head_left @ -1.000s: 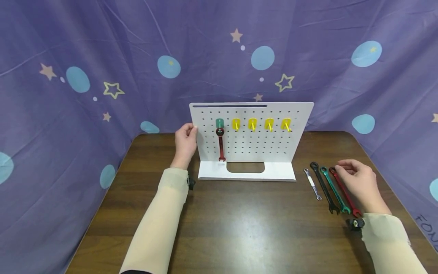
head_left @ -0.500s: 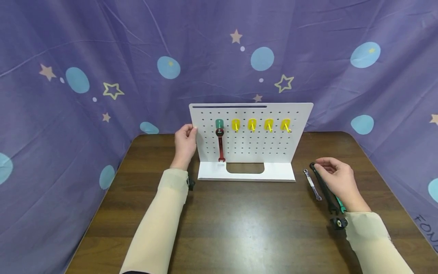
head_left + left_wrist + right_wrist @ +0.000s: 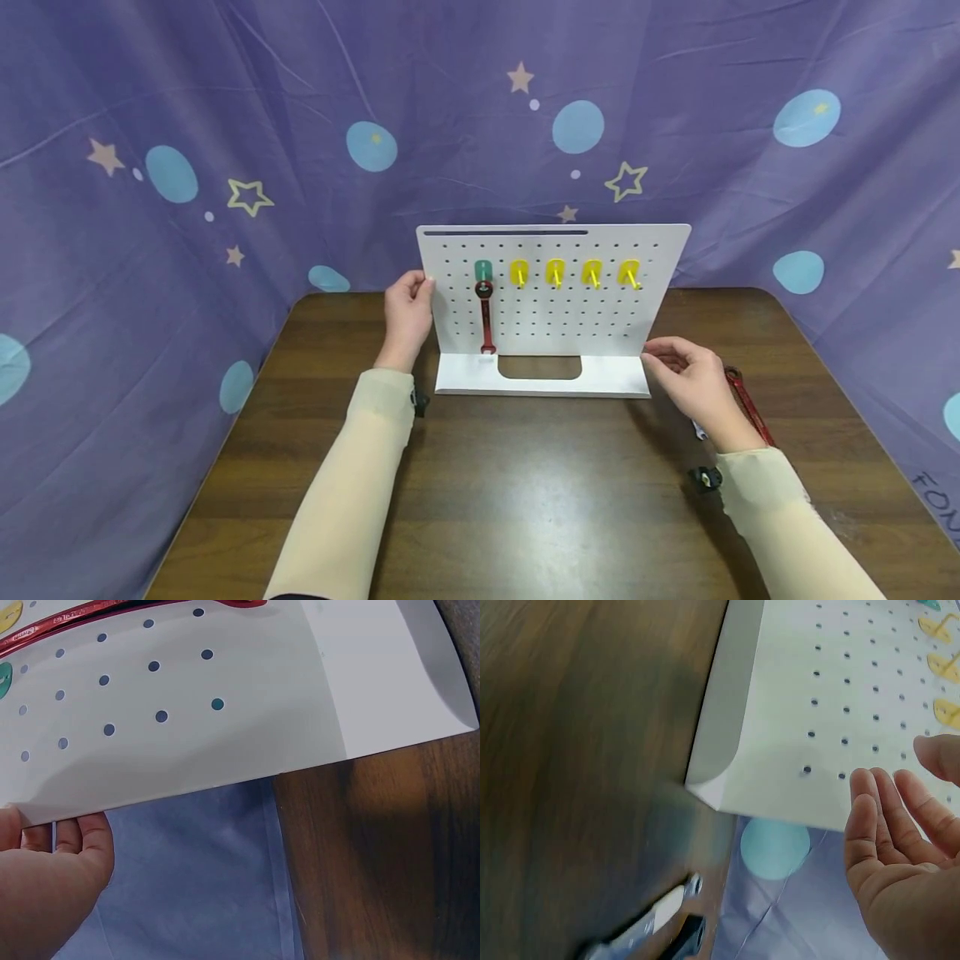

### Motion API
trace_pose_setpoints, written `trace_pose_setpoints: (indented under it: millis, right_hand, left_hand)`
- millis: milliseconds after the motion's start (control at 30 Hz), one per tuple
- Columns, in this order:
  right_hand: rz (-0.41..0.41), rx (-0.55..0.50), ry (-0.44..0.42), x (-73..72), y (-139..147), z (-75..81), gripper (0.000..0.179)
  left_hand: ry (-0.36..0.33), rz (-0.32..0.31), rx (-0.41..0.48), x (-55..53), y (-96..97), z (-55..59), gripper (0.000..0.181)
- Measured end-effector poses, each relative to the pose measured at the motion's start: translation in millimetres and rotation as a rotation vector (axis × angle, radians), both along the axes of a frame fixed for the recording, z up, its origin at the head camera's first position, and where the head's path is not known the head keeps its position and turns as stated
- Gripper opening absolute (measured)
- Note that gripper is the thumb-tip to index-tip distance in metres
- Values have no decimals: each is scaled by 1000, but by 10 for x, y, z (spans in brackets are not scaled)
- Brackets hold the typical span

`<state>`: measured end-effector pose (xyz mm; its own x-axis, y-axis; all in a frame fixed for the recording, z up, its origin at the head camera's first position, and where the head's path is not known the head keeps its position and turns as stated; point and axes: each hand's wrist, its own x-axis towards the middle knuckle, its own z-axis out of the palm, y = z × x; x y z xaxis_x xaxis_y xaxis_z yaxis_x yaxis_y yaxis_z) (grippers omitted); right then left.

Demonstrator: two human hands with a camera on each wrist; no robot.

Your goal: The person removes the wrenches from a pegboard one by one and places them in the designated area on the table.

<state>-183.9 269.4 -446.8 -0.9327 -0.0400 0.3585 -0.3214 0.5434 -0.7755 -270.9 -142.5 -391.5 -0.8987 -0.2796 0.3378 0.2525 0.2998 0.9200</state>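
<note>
A white pegboard stand (image 3: 555,325) stands upright at the back of the table. My left hand (image 3: 407,321) pinches its left side edge; in the left wrist view, fingers (image 3: 94,836) show at that edge. On the pegboard a red wrench (image 3: 487,321) hangs from a green hook (image 3: 483,268), with several yellow hooks (image 3: 555,271) in a row to its right. My right hand (image 3: 693,383) holds nothing, beside the stand's lower right corner, its thumb apart from the fingers in the right wrist view. Behind it another red wrench (image 3: 750,408) lies on the table, partly covered.
A small silver wrench (image 3: 656,915) and a black wrench (image 3: 690,936) lie on the brown wooden table (image 3: 525,500), right of the stand; in the head view the right hand hides most of them. A purple patterned curtain (image 3: 450,100) hangs behind the table.
My right hand has moved left from over the wrenches on the table to the stand's right side, uncovering part of the red one. The left hand stays at the pegboard's edge.
</note>
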Motion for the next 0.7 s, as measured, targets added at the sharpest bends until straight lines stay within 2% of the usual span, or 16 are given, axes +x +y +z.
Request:
trace_pose_setpoints:
  millis: [400, 700]
  right_hand:
    - [69, -23, -40, -107, -302, 15, 25]
    - [110, -36, -25, -182, -511, 38, 22]
  left_hand:
    - [22, 10, -28, 4, -8, -4, 15]
    - [16, 10, -25, -4, -8, -3, 16]
